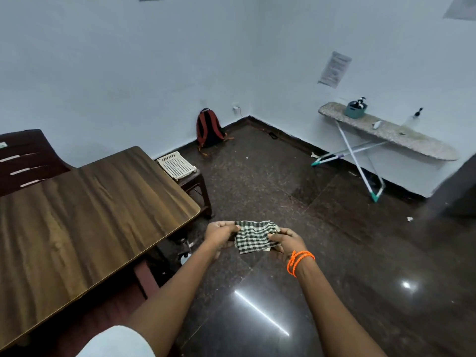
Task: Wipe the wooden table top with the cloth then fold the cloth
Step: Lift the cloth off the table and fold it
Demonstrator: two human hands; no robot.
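From the head camera, both hands are held out in the air over the dark floor, just past the corner of the wooden table. Between them is the cloth — small, with green and white checks, bunched up and partly folded. The left hand pinches its left edge with fingers closed on it. The right hand grips the right edge the same way — it has orange bands on the wrist. The cloth is not touching the table.
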